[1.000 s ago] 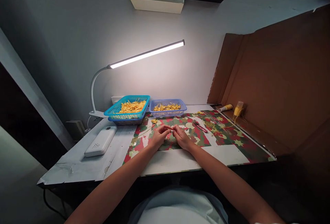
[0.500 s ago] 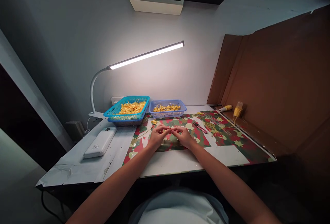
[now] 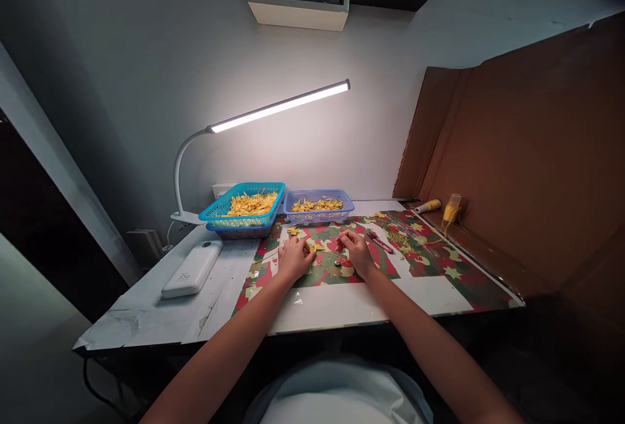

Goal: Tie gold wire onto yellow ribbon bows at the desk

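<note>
My left hand (image 3: 295,258) rests low over the patterned mat (image 3: 317,274). Its fingers are closed at a small yellow ribbon-like piece (image 3: 318,247), from which a thin strand runs toward the right. Just across from it, my right hand (image 3: 356,253) has thumb and fingers pinched together; whatever they hold is too small to make out. A small dark round object (image 3: 337,264) lies on the mat between the hands. Another yellow piece (image 3: 293,231) lies behind my left hand. Pink-handled snips (image 3: 379,242) lie beyond my right hand.
A turquoise basket (image 3: 209,212) of yellow pieces sits on a blue one; a lilac basket (image 3: 319,217) stands beside it. A power bank (image 3: 193,270) and lit lamp (image 3: 283,106) are on the left. Yellow thread scraps (image 3: 403,243), a thread spool (image 3: 452,209) and cardboard (image 3: 527,150) are at right.
My hands, which met at the fingertips, have moved apart, the right one to the right and the left one slightly left. The yellow piece and strand now show between them.
</note>
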Tool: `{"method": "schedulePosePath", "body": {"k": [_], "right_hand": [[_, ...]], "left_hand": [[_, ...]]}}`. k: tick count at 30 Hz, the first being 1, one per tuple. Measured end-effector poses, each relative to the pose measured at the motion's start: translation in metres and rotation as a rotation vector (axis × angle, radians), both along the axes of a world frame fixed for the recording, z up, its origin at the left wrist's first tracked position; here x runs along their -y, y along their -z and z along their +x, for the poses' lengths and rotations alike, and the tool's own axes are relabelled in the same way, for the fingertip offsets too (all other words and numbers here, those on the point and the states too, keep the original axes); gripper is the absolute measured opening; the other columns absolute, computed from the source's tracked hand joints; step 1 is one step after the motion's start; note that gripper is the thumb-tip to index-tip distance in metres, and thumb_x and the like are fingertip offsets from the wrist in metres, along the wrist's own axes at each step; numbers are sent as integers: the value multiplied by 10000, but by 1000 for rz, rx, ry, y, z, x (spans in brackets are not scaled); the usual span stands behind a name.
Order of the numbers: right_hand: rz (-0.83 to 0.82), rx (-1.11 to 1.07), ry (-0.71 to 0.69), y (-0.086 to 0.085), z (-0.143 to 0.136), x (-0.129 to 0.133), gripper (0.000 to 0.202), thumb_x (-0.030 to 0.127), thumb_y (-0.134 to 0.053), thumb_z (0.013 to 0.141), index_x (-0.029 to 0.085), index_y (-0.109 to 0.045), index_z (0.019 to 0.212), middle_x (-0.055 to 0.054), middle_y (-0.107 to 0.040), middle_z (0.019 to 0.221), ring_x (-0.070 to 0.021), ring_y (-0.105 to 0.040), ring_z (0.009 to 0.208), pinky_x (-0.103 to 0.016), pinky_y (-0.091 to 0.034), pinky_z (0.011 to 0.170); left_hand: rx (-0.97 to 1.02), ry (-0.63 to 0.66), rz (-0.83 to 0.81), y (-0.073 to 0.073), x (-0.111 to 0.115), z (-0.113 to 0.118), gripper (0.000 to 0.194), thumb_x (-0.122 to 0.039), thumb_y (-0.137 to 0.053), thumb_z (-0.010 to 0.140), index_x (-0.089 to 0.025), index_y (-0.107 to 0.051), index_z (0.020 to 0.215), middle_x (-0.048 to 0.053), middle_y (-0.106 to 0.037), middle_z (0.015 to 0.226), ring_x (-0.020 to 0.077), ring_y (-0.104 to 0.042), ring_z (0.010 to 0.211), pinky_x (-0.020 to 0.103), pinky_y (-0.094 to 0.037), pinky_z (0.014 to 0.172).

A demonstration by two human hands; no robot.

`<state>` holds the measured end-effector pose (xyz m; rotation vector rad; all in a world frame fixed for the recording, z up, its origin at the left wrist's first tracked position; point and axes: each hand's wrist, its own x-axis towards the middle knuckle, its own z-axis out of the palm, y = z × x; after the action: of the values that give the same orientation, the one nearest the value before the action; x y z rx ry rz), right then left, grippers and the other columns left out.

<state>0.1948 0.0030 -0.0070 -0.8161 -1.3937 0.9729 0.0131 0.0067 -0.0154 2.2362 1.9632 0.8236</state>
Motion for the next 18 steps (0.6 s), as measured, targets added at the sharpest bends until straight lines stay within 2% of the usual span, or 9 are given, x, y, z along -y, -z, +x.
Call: {"method": "schedulePosePath", "body": {"k": [2,4,6,8,10,12,14,18], "right_hand": [[25,50,32,-1,1,1,292,379,-496,805,204,-498,571,8,-518,590,-140,-479,587,-284,-398,617],[69,110,62,-1,2,2,284,347,-505,787,201,-472,545,-2,-526,643,-149,-489,637,-288,-396,645],[113,176,72,-1,2,1,279,310,-525,757,195,-457,512,-25,-559,760,-169,-521,753,-299,-403,720],[140,234,68,2,1,0,285,279,-539,734,187,-454,478,-49,-575,901,-196,-529,910,-318,-390,823],[141,268,47,6,1,-3,284,261,-547,721,183,-455,463,-58,-573,975,-211,-517,1000,-329,-374,873],[127,273,4,10,0,-6,293,253,-545,717,183,-440,453,-58,-580,978,-206,-534,989,-324,-387,854],[106,258,-33,14,-2,-8,299,248,-540,713,187,-425,443,-55,-595,908,-194,-564,914,-311,-405,799],[91,221,-40,15,-4,-8,286,235,-543,686,198,-418,431,-39,-594,749,-185,-577,796,-297,-417,721]], "left_hand": [[127,79,-9,1,-2,0,130,-305,-611,743,-183,-604,699,63,-638,836,236,-571,873,339,-388,755],[340,205,-33,3,-4,0,136,-308,-608,737,-180,-591,694,29,-638,730,183,-587,709,297,-413,671],[560,328,-58,4,-5,1,185,-356,-610,732,-174,-590,706,7,-626,662,145,-570,585,263,-421,584],[710,406,-79,5,-5,3,250,-409,-637,707,-162,-606,724,11,-631,659,132,-564,550,244,-419,531],[792,451,-114,5,-5,5,302,-431,-669,678,-146,-638,774,35,-660,717,127,-569,562,234,-416,516],[847,489,-153,4,-4,6,346,-431,-687,664,-136,-663,843,59,-685,781,123,-570,582,227,-413,519],[872,507,-174,3,-3,6,349,-425,-693,663,-135,-675,857,53,-689,762,117,-557,581,222,-403,523],[877,503,-164,3,-2,6,302,-434,-688,666,-142,-671,740,18,-653,648,113,-538,566,221,-396,531]]}}
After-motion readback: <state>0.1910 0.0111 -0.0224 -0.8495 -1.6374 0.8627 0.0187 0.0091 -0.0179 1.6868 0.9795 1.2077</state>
